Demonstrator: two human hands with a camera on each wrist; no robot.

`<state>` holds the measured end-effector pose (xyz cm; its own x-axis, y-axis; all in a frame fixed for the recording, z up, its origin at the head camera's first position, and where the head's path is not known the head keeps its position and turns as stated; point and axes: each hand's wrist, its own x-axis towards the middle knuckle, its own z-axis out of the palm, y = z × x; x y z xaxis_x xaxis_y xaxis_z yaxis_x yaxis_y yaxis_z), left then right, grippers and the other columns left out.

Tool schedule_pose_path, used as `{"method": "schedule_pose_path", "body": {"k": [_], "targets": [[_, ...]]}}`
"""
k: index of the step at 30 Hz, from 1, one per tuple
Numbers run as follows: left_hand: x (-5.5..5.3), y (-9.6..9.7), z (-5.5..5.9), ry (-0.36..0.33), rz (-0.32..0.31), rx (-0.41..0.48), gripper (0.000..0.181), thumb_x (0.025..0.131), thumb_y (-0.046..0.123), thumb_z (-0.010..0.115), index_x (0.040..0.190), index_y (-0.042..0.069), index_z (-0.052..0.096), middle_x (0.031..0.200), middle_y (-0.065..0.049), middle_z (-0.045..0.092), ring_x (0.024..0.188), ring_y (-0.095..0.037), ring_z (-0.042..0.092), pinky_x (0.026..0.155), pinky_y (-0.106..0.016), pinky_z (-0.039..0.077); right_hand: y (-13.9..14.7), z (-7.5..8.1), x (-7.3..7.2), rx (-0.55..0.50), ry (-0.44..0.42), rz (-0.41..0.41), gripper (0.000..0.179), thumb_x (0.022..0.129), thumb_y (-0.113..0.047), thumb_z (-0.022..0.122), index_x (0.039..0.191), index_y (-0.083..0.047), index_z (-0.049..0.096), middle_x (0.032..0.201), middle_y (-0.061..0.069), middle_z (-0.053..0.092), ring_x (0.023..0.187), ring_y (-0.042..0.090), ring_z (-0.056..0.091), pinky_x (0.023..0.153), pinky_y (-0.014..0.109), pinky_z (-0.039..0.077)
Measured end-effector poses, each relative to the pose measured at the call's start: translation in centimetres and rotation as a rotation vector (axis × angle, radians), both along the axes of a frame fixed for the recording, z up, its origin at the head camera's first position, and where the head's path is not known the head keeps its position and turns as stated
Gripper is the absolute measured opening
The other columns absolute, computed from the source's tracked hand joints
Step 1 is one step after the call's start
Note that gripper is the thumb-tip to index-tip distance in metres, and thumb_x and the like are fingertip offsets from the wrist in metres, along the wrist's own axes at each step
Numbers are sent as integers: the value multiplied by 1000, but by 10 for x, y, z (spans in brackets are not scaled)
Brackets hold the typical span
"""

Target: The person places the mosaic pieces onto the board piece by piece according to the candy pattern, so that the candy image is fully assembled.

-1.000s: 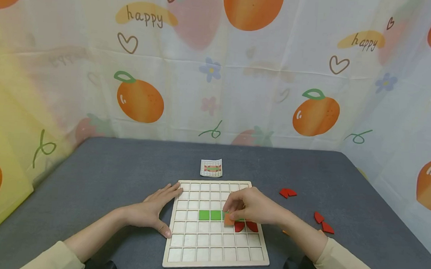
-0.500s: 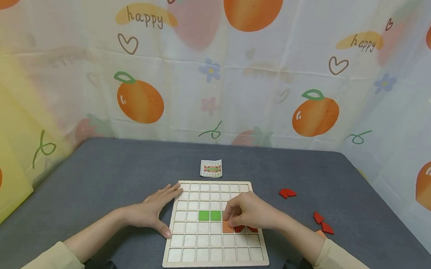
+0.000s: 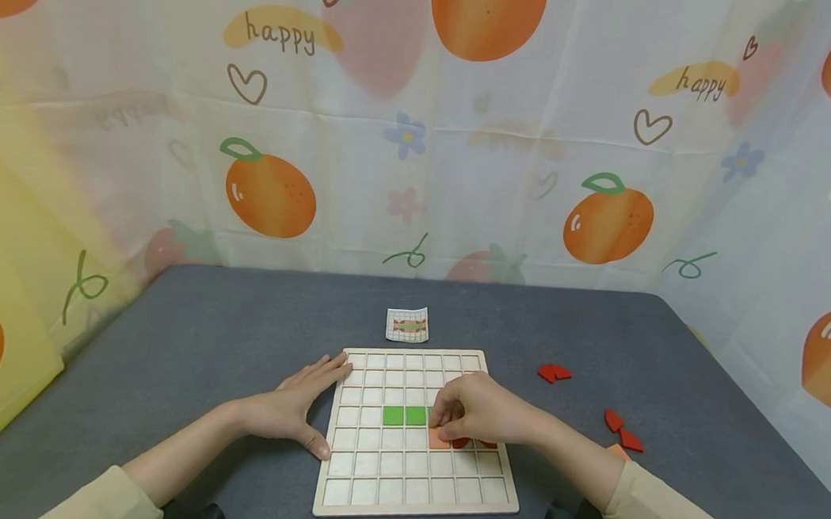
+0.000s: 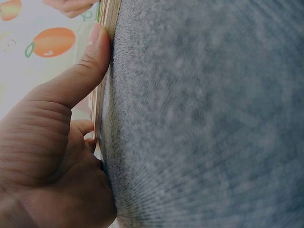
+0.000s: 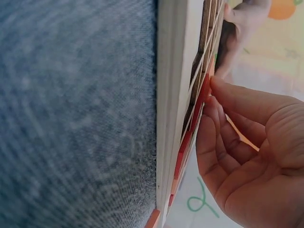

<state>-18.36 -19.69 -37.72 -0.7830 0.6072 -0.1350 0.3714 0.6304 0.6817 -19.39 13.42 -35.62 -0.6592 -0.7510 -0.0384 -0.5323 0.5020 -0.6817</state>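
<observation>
A wooden grid board (image 3: 366, 491) lies on the table. My left hand (image 3: 295, 405) is spread along its left edge, thumb and fingertips touching the frame; in the left wrist view the thumb (image 4: 78, 76) lies against the board's side. Over the board's right half, my right hand (image 3: 485, 411) has curled fingers, with thumb and fingertips at the far edge of an orange square tile (image 3: 438, 440) that sits flat in a cell. Two green square tiles (image 3: 403, 416) show to the left. Red pieces (image 3: 490, 445) beside the orange tile are partly covered by the right hand.
A small pattern card (image 3: 407, 325) lies behind the board. To the right are loose red pieces (image 3: 554, 373), more red pieces (image 3: 622, 430), and an orange piece (image 3: 619, 451) partly behind the right forearm. A printed curtain (image 3: 462, 199) hangs behind the table.
The orange tile, tilted in my right hand's fingers a second ago, now lies flat in its cell. The right hand has lowered slightly. My left hand stays where it was.
</observation>
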Motion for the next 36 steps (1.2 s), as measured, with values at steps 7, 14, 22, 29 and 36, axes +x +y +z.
{"method": "schedule_pose_path", "body": {"k": [7,14,22,29,36], "targets": [[-1,0,0,-2,11,-19,122,68,48,87,159,7,16,169,-15,2,154,-47,-3,111,-77,5,-1,0,0,3,-5,2,14,82,0,75,88,-12,76,82,4,76,69,-4,63,67,18,54],[0,-1,-1,1,10,-21,121,69,45,87,159,5,16,168,-16,3,154,-47,-2,112,-77,5,-3,2,0,-6,9,11,11,82,-3,76,89,-12,75,82,2,75,70,-4,63,68,18,54],[-1,0,-2,4,10,-23,121,69,45,87,159,6,16,168,-16,3,154,-47,-2,111,-77,6,2,9,-4,-12,35,-38,9,86,-7,73,92,-13,74,82,-4,74,71,0,64,70,20,54],[-2,0,-2,2,10,-32,121,69,46,87,159,7,15,169,-15,3,154,-46,-2,111,-77,6,11,11,-9,17,60,-85,9,89,-10,70,95,-15,74,87,-6,73,76,1,64,71,21,53],[-2,0,-1,2,17,-34,122,68,46,87,159,7,16,169,-14,3,154,-46,-2,112,-77,6,21,18,-13,29,91,-120,8,91,-13,69,95,-16,75,87,-6,74,75,3,62,68,22,52]]}}
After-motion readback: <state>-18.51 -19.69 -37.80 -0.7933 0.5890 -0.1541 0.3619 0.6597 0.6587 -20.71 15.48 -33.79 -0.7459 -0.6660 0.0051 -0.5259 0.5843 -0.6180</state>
